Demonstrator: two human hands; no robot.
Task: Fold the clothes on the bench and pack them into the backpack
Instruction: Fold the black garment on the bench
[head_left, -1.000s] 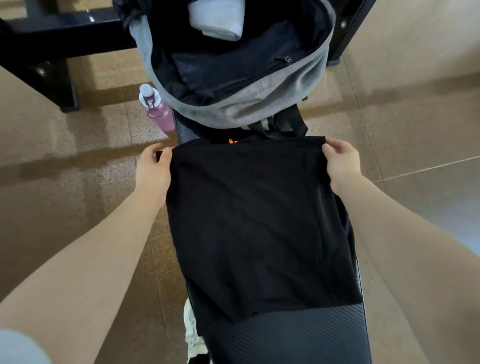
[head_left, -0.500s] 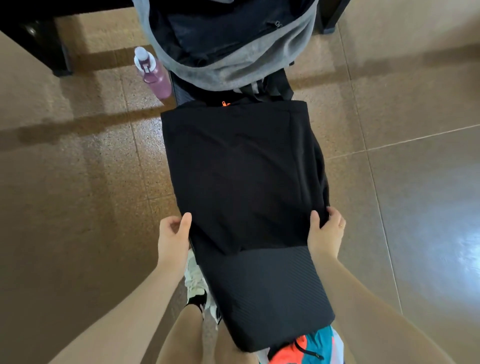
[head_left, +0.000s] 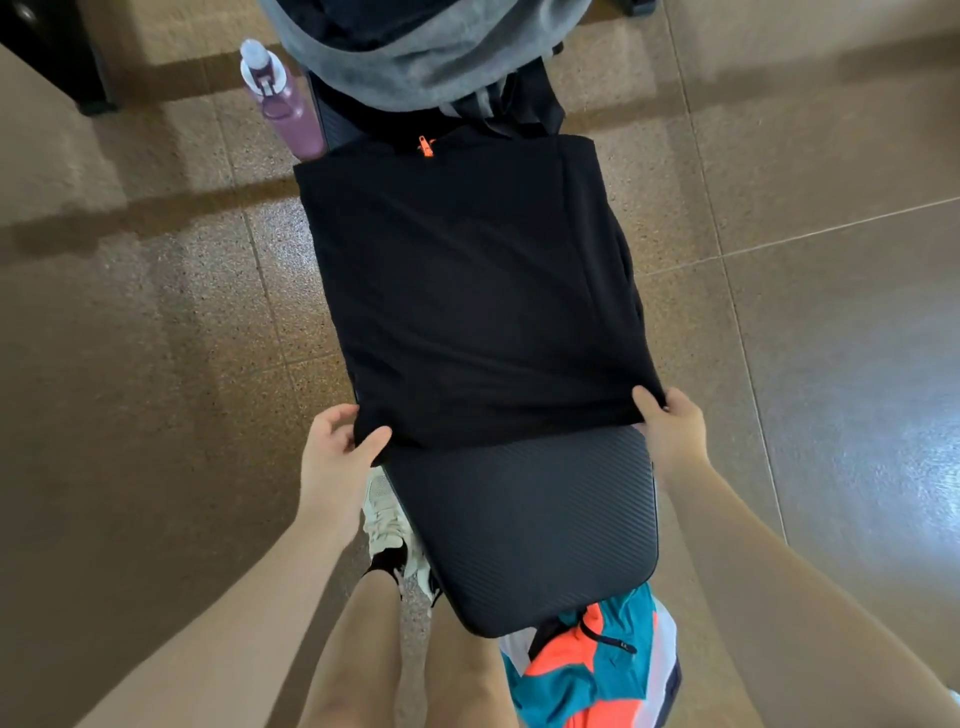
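left fingers (head_left: 375, 440): my thumb is on top of the near-left corner of the black garment (head_left: 467, 291), other fingers curled under the edge; pinching it.
right fingers (head_left: 644, 402): thumb pressed onto the near-right corner, rest wrapped round the side; gripping the cloth.
left hand (head_left: 335, 447): just off the bench's left edge.
right hand (head_left: 675, 431): at the bench's right edge.
black garment: flat, folded rectangle on the bench (head_left: 524, 535), far edge meets the backpack straps.
backpack (head_left: 431, 62): grey, far end of the bench, only partly in view.
bottle (head_left: 283, 98): purple, beside the bench's far-left side.
floor (head_left: 130, 364): brown tiles.
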